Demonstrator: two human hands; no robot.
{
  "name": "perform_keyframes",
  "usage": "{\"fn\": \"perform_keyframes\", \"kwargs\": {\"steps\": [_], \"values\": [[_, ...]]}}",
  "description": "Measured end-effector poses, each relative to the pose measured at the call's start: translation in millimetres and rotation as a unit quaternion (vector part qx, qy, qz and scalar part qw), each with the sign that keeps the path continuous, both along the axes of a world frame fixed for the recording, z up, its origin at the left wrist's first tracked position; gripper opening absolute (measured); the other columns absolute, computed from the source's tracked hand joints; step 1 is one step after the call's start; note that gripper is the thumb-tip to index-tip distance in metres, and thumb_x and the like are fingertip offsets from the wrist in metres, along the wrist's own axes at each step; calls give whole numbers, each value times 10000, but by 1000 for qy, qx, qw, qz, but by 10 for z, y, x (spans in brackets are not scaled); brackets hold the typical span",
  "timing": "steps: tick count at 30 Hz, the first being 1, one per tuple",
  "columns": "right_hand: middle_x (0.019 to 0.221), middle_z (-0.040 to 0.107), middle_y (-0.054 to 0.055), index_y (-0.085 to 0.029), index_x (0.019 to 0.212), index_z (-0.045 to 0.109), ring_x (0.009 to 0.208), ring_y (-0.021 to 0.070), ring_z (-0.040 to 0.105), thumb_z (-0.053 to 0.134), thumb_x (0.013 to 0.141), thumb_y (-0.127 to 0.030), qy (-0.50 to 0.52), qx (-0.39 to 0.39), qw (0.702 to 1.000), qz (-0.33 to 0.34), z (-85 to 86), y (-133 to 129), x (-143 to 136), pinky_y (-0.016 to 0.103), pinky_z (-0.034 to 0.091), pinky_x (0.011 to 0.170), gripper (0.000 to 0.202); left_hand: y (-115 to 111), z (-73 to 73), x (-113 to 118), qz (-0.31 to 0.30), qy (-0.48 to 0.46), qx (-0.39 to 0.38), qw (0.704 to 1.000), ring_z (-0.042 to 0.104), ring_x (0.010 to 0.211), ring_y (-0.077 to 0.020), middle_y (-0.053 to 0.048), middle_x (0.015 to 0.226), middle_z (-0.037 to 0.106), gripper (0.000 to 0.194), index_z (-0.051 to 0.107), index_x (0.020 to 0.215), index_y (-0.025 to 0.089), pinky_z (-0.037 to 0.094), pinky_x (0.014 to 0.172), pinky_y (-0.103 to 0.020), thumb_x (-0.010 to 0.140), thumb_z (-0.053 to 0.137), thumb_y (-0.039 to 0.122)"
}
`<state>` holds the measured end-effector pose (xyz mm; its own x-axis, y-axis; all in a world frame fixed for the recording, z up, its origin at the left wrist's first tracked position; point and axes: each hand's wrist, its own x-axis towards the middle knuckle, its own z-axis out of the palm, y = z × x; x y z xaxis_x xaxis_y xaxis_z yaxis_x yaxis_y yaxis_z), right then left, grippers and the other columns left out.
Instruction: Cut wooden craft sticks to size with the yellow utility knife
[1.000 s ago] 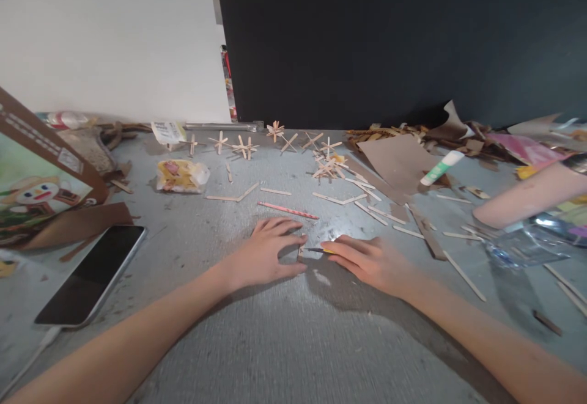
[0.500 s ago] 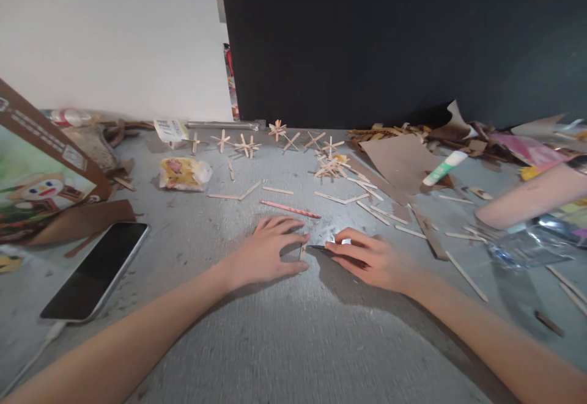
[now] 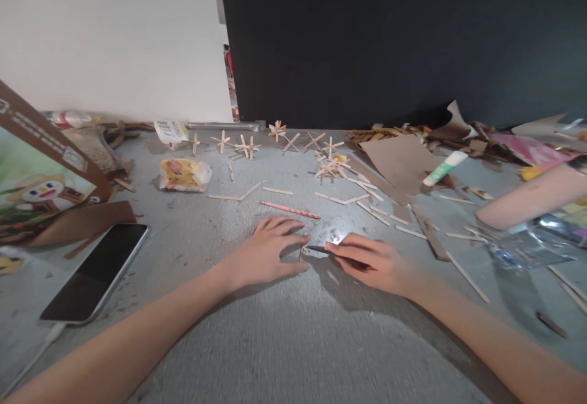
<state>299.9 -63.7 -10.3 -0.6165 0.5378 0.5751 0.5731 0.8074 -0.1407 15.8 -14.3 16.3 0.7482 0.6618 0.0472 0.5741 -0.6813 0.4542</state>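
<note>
My left hand [image 3: 270,250] rests on the table, fingers spread. Its thumb and index finger hold a short piece of wooden stick [image 3: 301,252] between their tips. A dark, slim pointed tool [image 3: 317,248] is pinched in my right hand [image 3: 367,260], its tip against or very near the stick piece; I cannot tell whether it is a pen or a craft knife. Just beyond my hands lies a red patterned pencil [image 3: 290,209]. Farther back are flat wooden sticks [image 3: 277,190] and several star-shaped stick pieces [image 3: 222,141].
A phone [image 3: 95,272] with a cable lies left, near a printed cardboard box [image 3: 41,172]. A yellow packet [image 3: 184,175] sits at the back left. On the right are a glue stick [image 3: 444,168], cardboard scraps [image 3: 398,162], a pinkish cylinder [image 3: 527,196] and clear plastic [image 3: 527,248].
The stick piece between my left fingertips now shows a narrower side. My right fingers have shifted slightly, and more of the dark tool shows. My left hand has stayed nearly still.
</note>
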Motion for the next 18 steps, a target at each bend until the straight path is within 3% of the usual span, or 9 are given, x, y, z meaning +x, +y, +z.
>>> {"fn": "perform_keyframes", "kwargs": {"steps": [13, 18], "values": [[972, 750, 57, -186, 1314, 696, 749, 126, 726, 556, 1035, -134, -34, 16, 999, 3, 54, -20, -41, 234, 553, 630, 317, -5, 11, 3, -2, 9, -1, 1000, 390, 1512, -342, -34, 1602, 524, 498, 678, 1382, 335, 312, 1224, -520, 955, 656, 591], [1007, 776, 66, -195, 1307, 710, 833, 144, 752, 530, 1058, -158, -91, 33, 995, -22, 124, -60, -60, 226, 533, 583, 309, -7, 16, 11, -2, 20, 6, 1000, 397, 1507, -336, -43, 1610, 516, 518, 664, 1401, 320, 316, 1222, -523, 956, 660, 586]]}}
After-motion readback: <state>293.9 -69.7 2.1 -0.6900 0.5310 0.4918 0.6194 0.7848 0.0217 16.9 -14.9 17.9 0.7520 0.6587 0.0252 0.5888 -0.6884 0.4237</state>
